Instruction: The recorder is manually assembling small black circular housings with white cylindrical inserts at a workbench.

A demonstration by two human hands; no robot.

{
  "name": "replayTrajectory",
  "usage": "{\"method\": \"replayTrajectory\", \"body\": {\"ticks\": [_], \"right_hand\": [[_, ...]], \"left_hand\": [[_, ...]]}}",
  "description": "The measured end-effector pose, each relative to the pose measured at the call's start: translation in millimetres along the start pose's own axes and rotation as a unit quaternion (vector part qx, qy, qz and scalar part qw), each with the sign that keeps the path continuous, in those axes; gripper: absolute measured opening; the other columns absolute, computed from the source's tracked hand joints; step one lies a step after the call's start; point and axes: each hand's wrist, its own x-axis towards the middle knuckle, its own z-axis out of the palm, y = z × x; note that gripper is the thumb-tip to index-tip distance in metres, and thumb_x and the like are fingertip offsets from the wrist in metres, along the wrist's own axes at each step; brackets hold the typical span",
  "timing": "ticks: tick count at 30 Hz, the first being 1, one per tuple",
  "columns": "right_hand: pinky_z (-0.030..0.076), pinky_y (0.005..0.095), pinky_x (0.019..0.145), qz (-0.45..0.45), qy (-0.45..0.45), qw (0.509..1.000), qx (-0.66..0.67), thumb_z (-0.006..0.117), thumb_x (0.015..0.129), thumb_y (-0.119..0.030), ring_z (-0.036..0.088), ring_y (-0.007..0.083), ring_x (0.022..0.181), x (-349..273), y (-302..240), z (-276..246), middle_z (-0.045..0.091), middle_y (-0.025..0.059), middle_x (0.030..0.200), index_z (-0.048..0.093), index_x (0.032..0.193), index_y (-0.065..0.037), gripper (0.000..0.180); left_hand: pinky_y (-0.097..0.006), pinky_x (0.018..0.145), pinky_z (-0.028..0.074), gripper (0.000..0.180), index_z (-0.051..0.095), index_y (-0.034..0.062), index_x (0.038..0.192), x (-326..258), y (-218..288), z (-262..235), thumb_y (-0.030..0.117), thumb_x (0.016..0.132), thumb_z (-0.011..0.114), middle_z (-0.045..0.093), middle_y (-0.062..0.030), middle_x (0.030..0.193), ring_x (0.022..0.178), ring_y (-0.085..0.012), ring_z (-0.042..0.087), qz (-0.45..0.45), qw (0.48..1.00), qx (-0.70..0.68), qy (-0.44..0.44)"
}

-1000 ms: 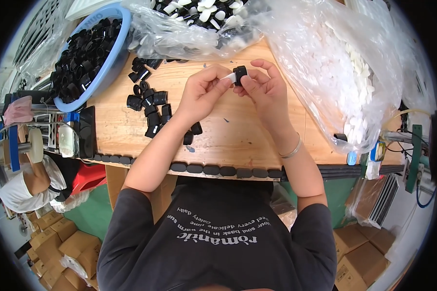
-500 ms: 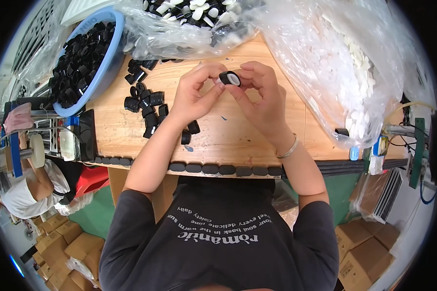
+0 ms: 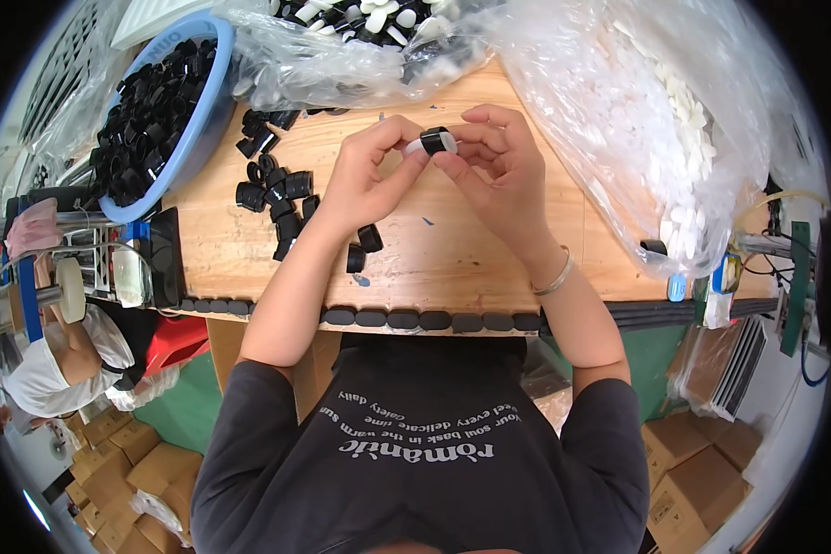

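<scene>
**Black cap and white insert held above the wooden bench**

A small black cylindrical plastic cap [image 3: 437, 140] sits pinched between the fingertips of both hands, raised clear of the pale wooden tabletop [image 3: 452, 249]. It lies on its side, tilted, with its round end turned toward the camera. That end shows a white disc-shaped plastic insert [image 3: 422, 147], seated in or against the cap's mouth; how deeply it sits cannot be told. The left hand [image 3: 365, 180] grips from the cap's left, thumb and forefinger at the white part. The right hand [image 3: 499, 171] closes on the cap's right and upper side. Both pieces hang above the tabletop's far half, near its middle.
</scene>
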Motion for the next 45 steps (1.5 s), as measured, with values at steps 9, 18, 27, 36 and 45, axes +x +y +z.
{"method": "replayTrajectory", "body": {"ticks": [9,18,27,36,45], "right_hand": [[0.055,0.0265,0.076,0.070,0.022,0.970,0.231,0.064,0.085,0.002,0.066,0.0174,0.084,-0.8,3.1,0.7,0.065,0.0151,0.100,0.042,0.106,-0.003,0.030],[0.055,0.0258,0.076,0.011,0.014,0.995,0.103,0.066,0.083,0.004,0.066,0.0164,0.084,0.2,5.4,-0.6,0.065,0.0130,0.098,0.045,0.105,-0.002,0.031],[0.054,0.0243,0.075,0.034,-0.027,0.994,0.096,0.066,0.082,0.004,0.065,0.0142,0.085,-0.6,2.3,-6.0,0.066,0.0105,0.096,0.047,0.108,-0.001,0.032],[0.053,0.0237,0.065,-0.217,0.052,0.943,-0.246,0.075,0.075,-0.001,0.065,0.0127,0.074,-3.5,-2.6,2.3,0.067,0.0065,0.088,0.057,0.100,-0.002,0.031],[0.053,0.0256,0.061,-0.278,0.060,0.922,-0.262,0.075,0.074,0.000,0.065,0.0157,0.069,-4.0,0.0,1.8,0.066,0.0078,0.085,0.058,0.098,-0.001,0.029]], "left_hand": [[-0.023,0.075,0.045,0.005,0.058,-0.0012,0.091,-4.3,10.3,8.1,0.000,0.090,0.054,0.063,-0.0037,0.083,0.079,-0.0096,0.059,-0.043,0.986,-0.161,0.010],[-0.023,0.075,0.046,0.005,0.058,-0.0010,0.091,-2.7,8.8,8.2,-0.003,0.087,0.055,0.063,-0.0042,0.083,0.080,-0.0095,0.059,-0.036,0.995,-0.097,0.016],[-0.023,0.074,0.044,0.006,0.057,-0.0009,0.089,-3.7,10.4,1.9,-0.002,0.085,0.053,0.059,-0.0041,0.081,0.079,-0.0088,0.054,-0.063,0.995,-0.082,-0.015],[-0.027,0.075,0.044,0.018,0.061,0.0000,0.098,1.2,0.7,5.2,-0.002,0.080,0.058,0.062,-0.0060,0.086,0.080,-0.0149,0.055,0.011,1.000,-0.005,-0.014],[-0.030,0.079,0.045,0.016,0.064,-0.0018,0.088,0.1,-3.7,4.3,-0.008,0.075,0.058,0.063,-0.0108,0.087,0.085,-0.0229,0.059,0.054,0.998,-0.003,0.011]]}}
